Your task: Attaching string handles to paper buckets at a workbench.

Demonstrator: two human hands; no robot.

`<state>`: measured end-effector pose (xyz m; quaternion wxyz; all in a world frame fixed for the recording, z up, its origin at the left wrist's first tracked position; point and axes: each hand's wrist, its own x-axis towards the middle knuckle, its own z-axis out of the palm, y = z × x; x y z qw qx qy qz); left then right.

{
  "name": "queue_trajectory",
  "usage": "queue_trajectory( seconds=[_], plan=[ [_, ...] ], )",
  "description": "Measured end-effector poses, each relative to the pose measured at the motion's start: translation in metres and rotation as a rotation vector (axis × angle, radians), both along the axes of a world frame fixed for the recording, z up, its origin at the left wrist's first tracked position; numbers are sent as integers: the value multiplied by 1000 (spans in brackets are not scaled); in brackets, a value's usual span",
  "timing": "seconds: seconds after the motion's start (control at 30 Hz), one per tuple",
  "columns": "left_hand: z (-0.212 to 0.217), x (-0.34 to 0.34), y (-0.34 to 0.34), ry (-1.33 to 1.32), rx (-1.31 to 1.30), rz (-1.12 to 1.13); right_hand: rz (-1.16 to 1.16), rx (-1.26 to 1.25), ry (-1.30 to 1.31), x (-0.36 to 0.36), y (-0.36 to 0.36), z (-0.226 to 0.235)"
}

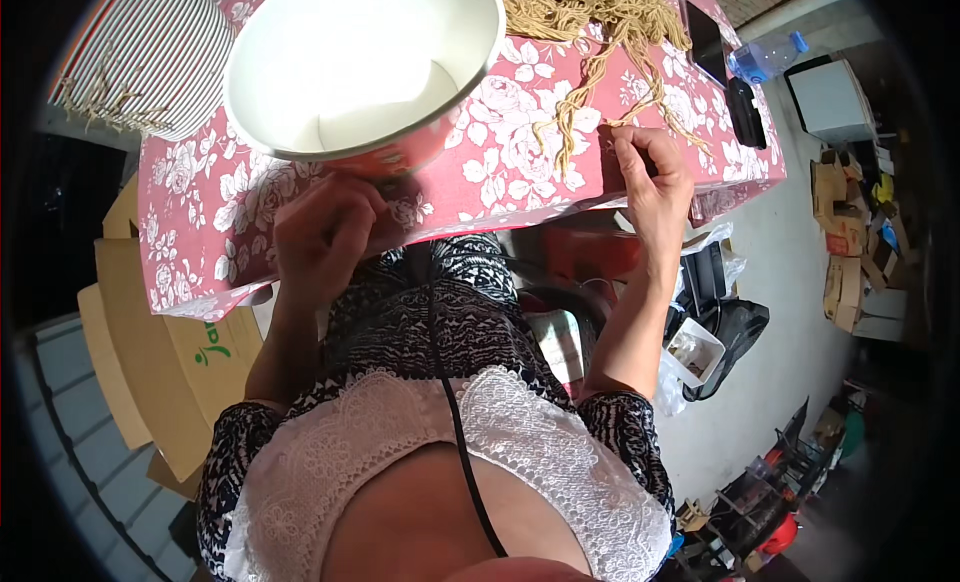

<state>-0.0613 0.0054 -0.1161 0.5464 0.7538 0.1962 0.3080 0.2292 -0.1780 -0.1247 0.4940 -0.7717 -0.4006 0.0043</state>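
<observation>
My left hand (330, 232) is at the table's near edge, just below a large white-lined basin (300, 132). Its fingers are curled together in shadow, and whatever they may hold is hidden. Farther right, my right hand (655, 182) is over the tablecloth with thumb and forefinger pinched. A loose strand from a heap of tan, twisted cords (590, 12) reaches close to those fingertips; I cannot tell whether they grip it. Several cord ends trail from the heap toward me. The basin's inside is bright with glare, and its outside is red.
A red floral tablecloth (510, 132) covers the table. Stacked rimmed discs (160, 52) with dry strands stand at the left. A phone (705, 42), a black case (746, 112) and a plastic bottle (768, 57) lie at the right. Cardboard (160, 332) leans below left; bags and a white tray (692, 352) sit below right.
</observation>
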Motion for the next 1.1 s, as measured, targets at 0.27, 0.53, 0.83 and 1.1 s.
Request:
queue_trajectory(
  seconds=[0.27, 0.53, 0.83, 1.1],
  plan=[
    [-11, 2, -1, -113, 144, 17, 60, -22, -174, -4, 15, 12],
    [-8, 1, -3, -83, 302, 44, 157, -106, -389, 7, 42, 14],
    [-4, 8, -15, -60, 257, 39, 247, 109, -77, 6, 20, 33],
    [41, 87, -50, -173, 265, -143, 331, 123, -167, -2, 18, 45]
  ],
)
